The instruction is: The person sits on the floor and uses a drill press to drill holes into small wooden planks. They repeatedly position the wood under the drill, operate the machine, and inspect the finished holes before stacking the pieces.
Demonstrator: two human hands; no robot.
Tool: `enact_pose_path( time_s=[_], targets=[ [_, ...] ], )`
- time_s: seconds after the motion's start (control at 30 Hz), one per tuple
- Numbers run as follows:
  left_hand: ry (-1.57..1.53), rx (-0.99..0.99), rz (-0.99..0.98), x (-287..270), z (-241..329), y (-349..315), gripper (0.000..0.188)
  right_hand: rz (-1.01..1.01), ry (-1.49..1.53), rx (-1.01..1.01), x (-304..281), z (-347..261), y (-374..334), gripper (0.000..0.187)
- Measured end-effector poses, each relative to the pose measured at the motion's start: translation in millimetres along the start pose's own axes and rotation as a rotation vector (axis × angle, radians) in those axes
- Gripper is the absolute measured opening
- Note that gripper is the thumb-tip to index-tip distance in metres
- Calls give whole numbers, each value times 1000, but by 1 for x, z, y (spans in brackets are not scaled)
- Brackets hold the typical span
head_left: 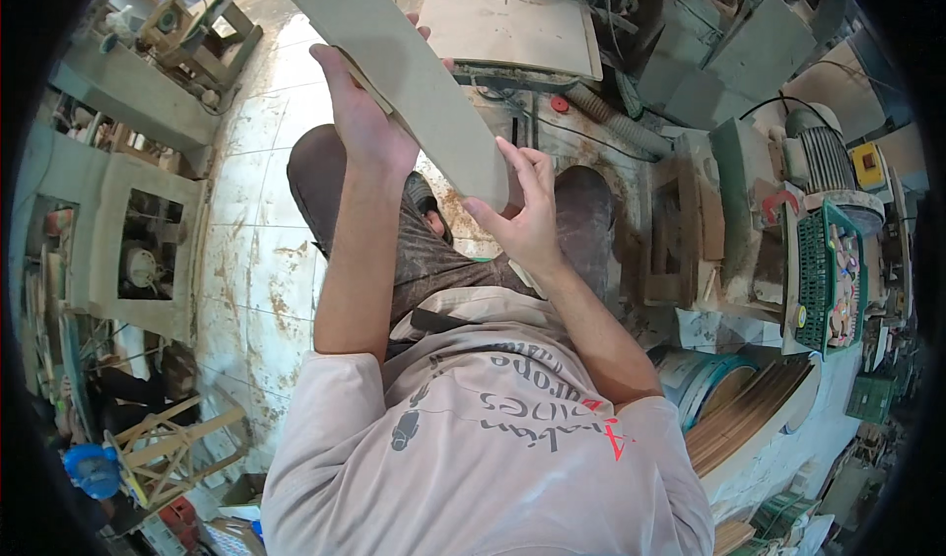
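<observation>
A long, flat, pale board (414, 73) slants across the space above my lap, its far end up at the left and its near end by my right hand. My left hand (370, 123) supports it from beneath, the thumb on the left edge and fingertips showing past the right edge. Another thin piece shows under the board along that left edge; how far it extends is hidden. At the near end my right hand (522, 206) grips the board's corner between thumb and fingers.
Ahead stands a machine with a pale flat table (507, 29) and a ribbed hose (616, 123). To the right are a motor (813, 157), a green basket (816, 280) of small pieces and stacked wooden strips (749, 413). A wooden frame (182, 443) is at the lower left. Sawdust dirties the tiled floor (256, 251).
</observation>
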State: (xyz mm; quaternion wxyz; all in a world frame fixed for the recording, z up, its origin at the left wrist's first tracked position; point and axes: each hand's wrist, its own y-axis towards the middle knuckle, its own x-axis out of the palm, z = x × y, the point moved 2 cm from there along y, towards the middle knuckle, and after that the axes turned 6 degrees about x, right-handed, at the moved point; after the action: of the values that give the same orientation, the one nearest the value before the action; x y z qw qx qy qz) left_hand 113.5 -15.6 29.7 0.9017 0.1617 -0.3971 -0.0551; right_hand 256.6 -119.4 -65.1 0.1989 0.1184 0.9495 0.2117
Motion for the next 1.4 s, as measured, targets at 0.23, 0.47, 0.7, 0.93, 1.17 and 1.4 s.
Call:
enact_pose_path(
  time_s=[0.23,0.47,0.7,0.93,1.17,1.4],
  targets=[
    [13,-22,10,1,1,-2,73,8,1,4,-2,6,-9,76],
    [-23,-42,31,-5,-2,-2,72,28,6,-7,0,10,-13,75],
    [-65,-48,31,-8,-4,0,69,24,-9,-8,-1,14,-17,75],
    [-60,-46,36,-9,-6,1,68,-26,-44,19,-8,23,-31,72],
    [-82,-34,4,-12,-8,5,68,-7,-9,59,-7,30,-38,74],
    [35,18,-39,0,6,3,54,-5,-39,109,-23,8,-35,74]
  ],
)
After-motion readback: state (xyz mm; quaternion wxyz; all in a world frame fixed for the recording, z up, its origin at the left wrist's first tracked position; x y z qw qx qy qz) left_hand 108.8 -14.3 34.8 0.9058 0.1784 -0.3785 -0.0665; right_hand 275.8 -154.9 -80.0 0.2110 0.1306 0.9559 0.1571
